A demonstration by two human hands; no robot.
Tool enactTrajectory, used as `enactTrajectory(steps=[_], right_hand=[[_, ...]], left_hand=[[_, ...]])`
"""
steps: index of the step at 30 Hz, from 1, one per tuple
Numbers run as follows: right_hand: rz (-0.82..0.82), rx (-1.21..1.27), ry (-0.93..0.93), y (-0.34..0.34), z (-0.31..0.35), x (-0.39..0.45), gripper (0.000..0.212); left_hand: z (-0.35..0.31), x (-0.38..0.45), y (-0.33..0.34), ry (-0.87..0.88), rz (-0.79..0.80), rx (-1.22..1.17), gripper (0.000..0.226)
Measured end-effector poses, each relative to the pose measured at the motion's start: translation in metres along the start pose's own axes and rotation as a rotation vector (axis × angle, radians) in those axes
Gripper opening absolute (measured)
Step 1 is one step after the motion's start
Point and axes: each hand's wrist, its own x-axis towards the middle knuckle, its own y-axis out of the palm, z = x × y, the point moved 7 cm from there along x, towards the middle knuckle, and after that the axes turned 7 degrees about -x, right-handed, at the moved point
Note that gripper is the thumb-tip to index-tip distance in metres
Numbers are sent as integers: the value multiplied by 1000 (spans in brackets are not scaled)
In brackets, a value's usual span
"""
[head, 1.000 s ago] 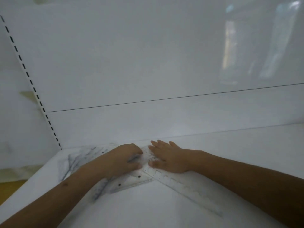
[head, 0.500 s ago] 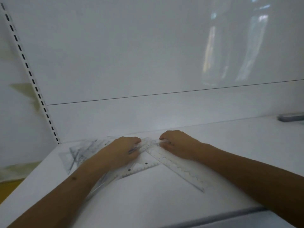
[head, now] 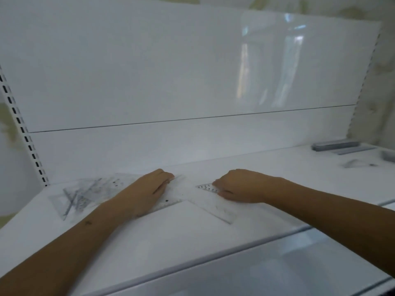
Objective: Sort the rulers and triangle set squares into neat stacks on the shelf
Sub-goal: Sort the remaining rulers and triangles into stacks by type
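Observation:
On the white shelf (head: 192, 238) my left hand (head: 149, 190) rests palm down on a clear triangle set square (head: 171, 200), fingers curled over its far edge. My right hand (head: 239, 185) is curled around the far end of a clear ruler (head: 215, 207) that slants toward the front right. The ruler and the set square overlap between my hands. A loose pile of clear set squares (head: 85, 195) lies to the left, by the back corner.
At the far right of the shelf lies a grey stack of rulers (head: 335, 145), with a single clear set square (head: 357, 163) in front of it. A white back panel (head: 171, 82) rises behind. The shelf's front edge (head: 213, 256) runs below my forearms.
My hands have drawn apart, the right one sliding to the right with the ruler's end. The view has swung right and now shows the rulers at the far right.

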Motion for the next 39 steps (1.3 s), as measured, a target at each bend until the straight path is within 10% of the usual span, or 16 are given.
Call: enactTrajectory(steps=[7,21,33,39], right_hand=[[19,-183,-43,-8,7,-13,35],[-456,680,456,-18,-139,-163,26],[-339,534,699,58,-254,-346,19],[-241,518,680,92,-311,-418,49]], left_hand=[[-19,0,-2,44,-64,-18,65],[-89,52,14,-37,-163,-184,22],[-277,182,120,49,40,-279,30],[-366,240,181,-14,133,-366,43]])
